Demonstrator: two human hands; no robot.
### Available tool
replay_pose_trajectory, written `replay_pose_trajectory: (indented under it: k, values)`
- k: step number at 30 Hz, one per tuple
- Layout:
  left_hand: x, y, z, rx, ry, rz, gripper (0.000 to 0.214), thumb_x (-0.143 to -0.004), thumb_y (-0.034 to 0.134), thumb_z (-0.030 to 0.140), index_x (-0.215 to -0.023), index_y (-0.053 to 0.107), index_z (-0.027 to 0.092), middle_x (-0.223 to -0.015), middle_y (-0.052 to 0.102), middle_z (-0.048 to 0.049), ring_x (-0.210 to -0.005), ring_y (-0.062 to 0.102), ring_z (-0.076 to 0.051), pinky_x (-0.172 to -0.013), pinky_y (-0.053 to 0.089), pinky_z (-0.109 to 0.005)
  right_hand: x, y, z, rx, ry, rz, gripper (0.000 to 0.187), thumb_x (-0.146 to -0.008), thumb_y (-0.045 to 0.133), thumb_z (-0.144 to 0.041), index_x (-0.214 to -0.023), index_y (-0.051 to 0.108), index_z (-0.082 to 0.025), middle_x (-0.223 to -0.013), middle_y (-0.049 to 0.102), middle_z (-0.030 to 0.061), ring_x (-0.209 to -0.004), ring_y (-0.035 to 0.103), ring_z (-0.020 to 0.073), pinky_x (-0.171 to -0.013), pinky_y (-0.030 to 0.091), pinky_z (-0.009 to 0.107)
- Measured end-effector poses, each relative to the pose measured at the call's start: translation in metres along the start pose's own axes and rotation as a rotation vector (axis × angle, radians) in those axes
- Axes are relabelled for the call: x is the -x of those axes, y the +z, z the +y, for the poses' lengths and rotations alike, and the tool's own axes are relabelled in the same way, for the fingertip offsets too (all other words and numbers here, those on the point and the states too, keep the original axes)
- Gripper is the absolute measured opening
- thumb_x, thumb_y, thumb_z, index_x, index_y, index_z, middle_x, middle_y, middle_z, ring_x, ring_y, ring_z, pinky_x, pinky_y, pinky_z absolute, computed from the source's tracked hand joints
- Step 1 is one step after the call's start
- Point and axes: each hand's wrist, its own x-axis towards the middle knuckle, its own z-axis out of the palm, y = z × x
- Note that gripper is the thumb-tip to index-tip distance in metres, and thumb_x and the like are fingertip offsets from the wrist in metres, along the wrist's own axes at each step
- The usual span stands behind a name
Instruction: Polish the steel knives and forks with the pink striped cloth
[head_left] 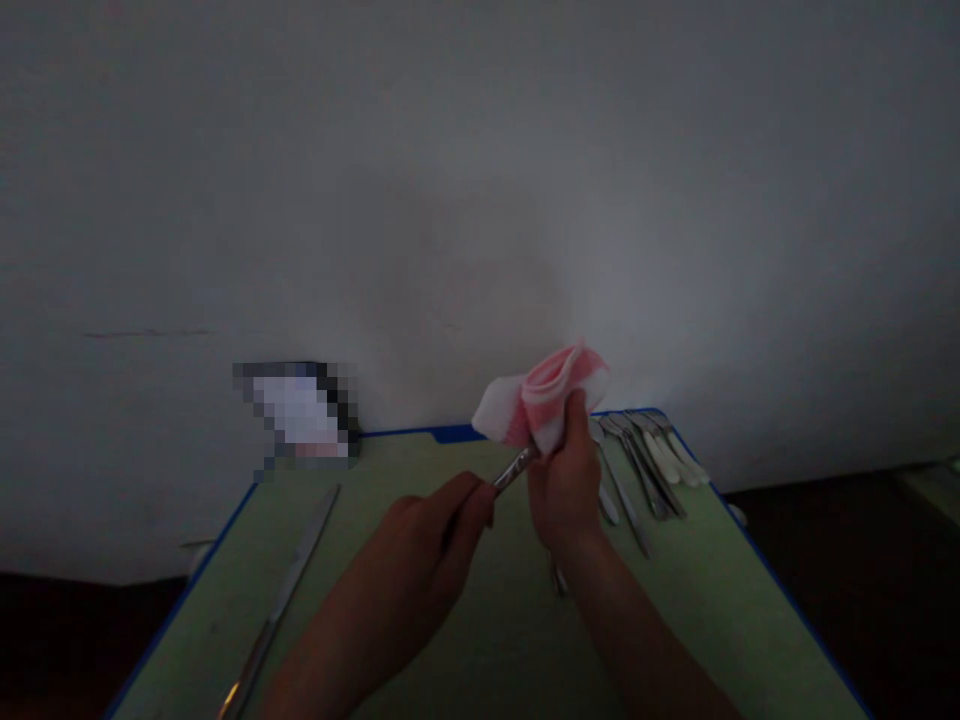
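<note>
A pale green, blue-edged bench [405,460] carries a long silver metal knife [287,590] at left and metal and white-handled cutlery [646,484] at right.

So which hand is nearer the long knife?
Left: the left hand, on a metal handle, is right of the long knife; the right hand, holding the cloth, is farther right.

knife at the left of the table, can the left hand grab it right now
Probably not as it is: the left hand grips a metal utensil. Once free, it likely could; nothing visible covers the knife.
</note>
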Motion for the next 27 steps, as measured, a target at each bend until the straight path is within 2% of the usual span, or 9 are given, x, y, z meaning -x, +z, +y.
replay_pose_trajectory:
  k: [4, 8, 11, 16, 20, 23, 27]
  values:
    - [0.005, -0.011, -0.007, 0.065, -0.020, -0.047, 0.038, -0.093, 0.030, 0.043, -0.080, 0.059, 0.021, -0.057, 0.051, 0.0039, -0.051, 0.047, -0.012, -0.049, 0.033, -0.022, -0.019, -0.007, -0.019, -0.373, 0.008, 0.064, 0.029, -0.085, 0.044, -0.044, -0.085, 0.062, -0.021, -0.074, 0.065, -0.0019, -0.071, 0.060, 0.0129, -0.071, 0.048, 0.027]
    - [0.007, -0.016, -0.011, 0.151, -0.065, -0.048, 0.040, -0.092, 0.031, 0.046, -0.079, 0.059, 0.021, -0.053, 0.045, 0.0050, -0.049, 0.043, -0.011, -0.046, 0.032, -0.021, -0.029, -0.016, -0.036, -0.551, 0.032, 0.005, 0.022, -0.082, 0.041, -0.031, -0.084, 0.061, -0.023, -0.079, 0.067, -0.0009, -0.077, 0.061, 0.0148, -0.079, 0.047, 0.034]
    - [0.008, -0.018, -0.015, 0.219, -0.079, -0.043, 0.041, -0.092, 0.033, 0.047, -0.077, 0.059, 0.020, -0.052, 0.041, 0.0054, -0.048, 0.040, -0.010, -0.045, 0.031, -0.020, -0.028, -0.017, -0.036, -0.593, 0.150, -0.014, 0.021, -0.078, 0.040, -0.029, -0.077, 0.059, -0.022, -0.076, 0.067, -0.0001, -0.073, 0.061, 0.0150, -0.076, 0.048, 0.035]
    - [0.010, -0.023, -0.026, 0.369, -0.171, -0.015, 0.042, -0.091, 0.033, 0.051, -0.077, 0.056, 0.019, -0.052, 0.035, 0.0066, -0.046, 0.033, -0.009, -0.041, 0.025, -0.018, -0.023, -0.009, -0.031, -0.680, 0.328, -0.058, 0.025, -0.076, 0.035, -0.020, -0.072, 0.059, -0.021, -0.072, 0.066, 0.0001, -0.070, 0.060, 0.0127, -0.064, 0.047, 0.026]
    - [0.008, -0.024, -0.030, 0.358, -0.204, 0.026, 0.041, -0.090, 0.034, 0.053, -0.080, 0.055, 0.019, -0.052, 0.035, 0.0068, -0.046, 0.033, -0.009, -0.042, 0.025, -0.019, -0.019, -0.005, -0.026, -0.608, 0.434, -0.115, 0.022, -0.077, 0.039, -0.016, -0.071, 0.060, -0.021, -0.068, 0.065, -0.0023, -0.068, 0.060, 0.0119, -0.065, 0.048, 0.025]
    - [0.006, -0.025, -0.027, 0.272, -0.180, 0.028, 0.040, -0.090, 0.035, 0.052, -0.078, 0.055, 0.019, -0.053, 0.038, 0.0062, -0.048, 0.037, -0.010, -0.044, 0.028, -0.020, -0.017, -0.003, -0.023, -0.545, 0.426, -0.157, 0.020, -0.081, 0.042, -0.023, -0.075, 0.062, -0.022, -0.075, 0.068, -0.0011, -0.076, 0.062, 0.0132, -0.073, 0.050, 0.028]
    - [0.005, -0.028, -0.022, 0.168, -0.158, -0.011, 0.039, -0.090, 0.035, 0.050, -0.077, 0.056, 0.020, -0.055, 0.044, 0.0048, -0.051, 0.043, -0.012, -0.048, 0.032, -0.023, -0.016, -0.003, -0.027, -0.524, 0.307, -0.306, 0.031, -0.084, 0.041, -0.041, -0.094, 0.064, -0.022, -0.102, 0.068, 0.0036, -0.095, 0.062, 0.0169, -0.087, 0.048, 0.035]
